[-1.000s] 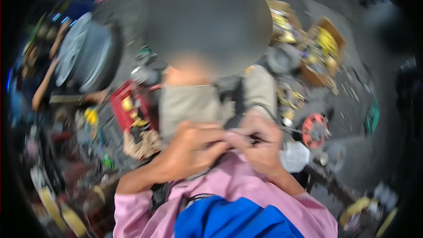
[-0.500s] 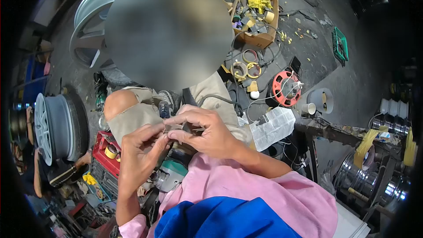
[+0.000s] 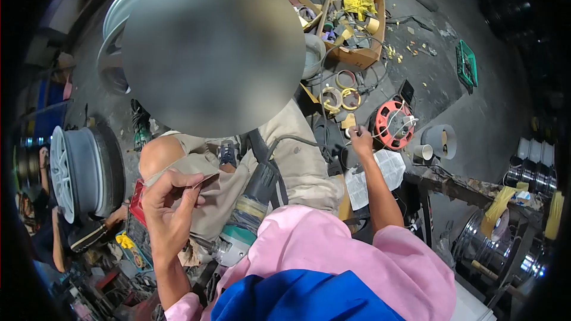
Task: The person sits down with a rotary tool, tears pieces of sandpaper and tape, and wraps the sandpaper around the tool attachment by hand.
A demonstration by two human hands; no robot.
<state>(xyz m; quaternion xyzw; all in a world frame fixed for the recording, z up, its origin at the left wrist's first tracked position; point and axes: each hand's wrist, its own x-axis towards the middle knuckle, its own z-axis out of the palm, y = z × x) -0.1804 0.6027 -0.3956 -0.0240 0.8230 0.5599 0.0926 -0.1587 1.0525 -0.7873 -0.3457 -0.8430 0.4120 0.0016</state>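
So the left hand (image 3: 169, 205) has a thin flat piece (image 3: 208, 177) pinched between thumb and fingertips, up over the bare knee (image 3: 162, 156). Can't tell what it's made of. The right hand (image 3: 361, 141) is stretched out just beside the red cable reel (image 3: 395, 126), fingers curled in by a small yellow block (image 3: 348, 120). Can't tell if they're actually gripping anything.

My worry is that the thin piece only has a fingertip hold, so a loose pinch or a bump while reaching could drop it or bend it. Also, that green-and-grey power tool (image 3: 238, 238) is just lying across the lap. If the body leans further right, I reckon it could slide, and its black cord (image 3: 294, 138) could snag on the reaching arm.

Compared with half a second ago: both hands were together over the lap, fingers at the piece. Now the right one's gone off towards the reel and the left holds it alone.
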